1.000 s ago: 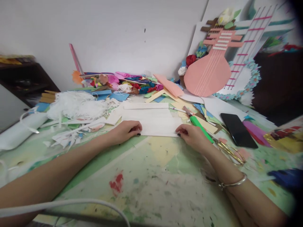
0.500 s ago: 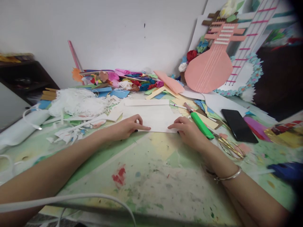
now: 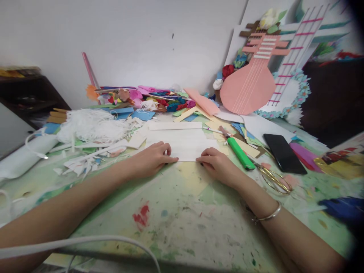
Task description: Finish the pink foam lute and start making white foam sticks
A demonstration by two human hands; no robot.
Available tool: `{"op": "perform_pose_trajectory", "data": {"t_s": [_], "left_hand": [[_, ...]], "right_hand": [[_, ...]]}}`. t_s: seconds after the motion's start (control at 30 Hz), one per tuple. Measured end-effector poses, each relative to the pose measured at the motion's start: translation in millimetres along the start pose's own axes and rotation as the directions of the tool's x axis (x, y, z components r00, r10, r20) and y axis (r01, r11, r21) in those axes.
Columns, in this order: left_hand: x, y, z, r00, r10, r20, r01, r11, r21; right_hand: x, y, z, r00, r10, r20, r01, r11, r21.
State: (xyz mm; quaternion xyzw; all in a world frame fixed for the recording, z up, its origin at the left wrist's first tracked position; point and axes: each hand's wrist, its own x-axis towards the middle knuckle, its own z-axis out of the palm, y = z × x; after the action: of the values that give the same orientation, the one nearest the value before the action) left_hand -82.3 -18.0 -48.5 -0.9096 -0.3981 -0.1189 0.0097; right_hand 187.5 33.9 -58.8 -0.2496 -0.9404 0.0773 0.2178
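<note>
A sheet of white paper (image 3: 186, 146) lies flat on the paint-stained table, with a narrow white strip (image 3: 175, 126) across its far part. At the paper's near edge, on the left, my left hand (image 3: 153, 157) has its index finger stretched along the edge and its thumb tucked below. Facing it, my right hand (image 3: 216, 165) grips the same edge on the right between thumb and curled fingers. A short stretch of the edge shows between the two hands. To the right lie a green-handled cutter (image 3: 240, 151) and gold-handled scissors (image 3: 274, 180).
A black phone (image 3: 284, 153) is at the right. White string (image 3: 91, 125) and paper scraps are heaped on the left. Coloured paper pieces line the wall, and a pink paper lute (image 3: 248, 89) leans at the back right. A white cable (image 3: 113, 239) crosses the near left.
My right hand has slid left along the paper's near edge, closer to my left hand. The whole view has shifted slightly.
</note>
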Motion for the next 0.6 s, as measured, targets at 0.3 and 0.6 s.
{"op": "perform_pose_trajectory", "data": {"t_s": [0.3, 0.6], "left_hand": [[13, 27, 16.8, 0.997, -0.051, -0.065, 0.066, 0.965, 0.254], [17, 30, 17.1, 0.997, -0.08, -0.01, 0.077, 0.908, 0.412]], "right_hand": [[6, 3, 10, 0.998, 0.05, -0.043, -0.051, 0.998, -0.02], [9, 1, 12, 0.989, 0.14, 0.037, -0.139, 0.99, -0.035]]}}
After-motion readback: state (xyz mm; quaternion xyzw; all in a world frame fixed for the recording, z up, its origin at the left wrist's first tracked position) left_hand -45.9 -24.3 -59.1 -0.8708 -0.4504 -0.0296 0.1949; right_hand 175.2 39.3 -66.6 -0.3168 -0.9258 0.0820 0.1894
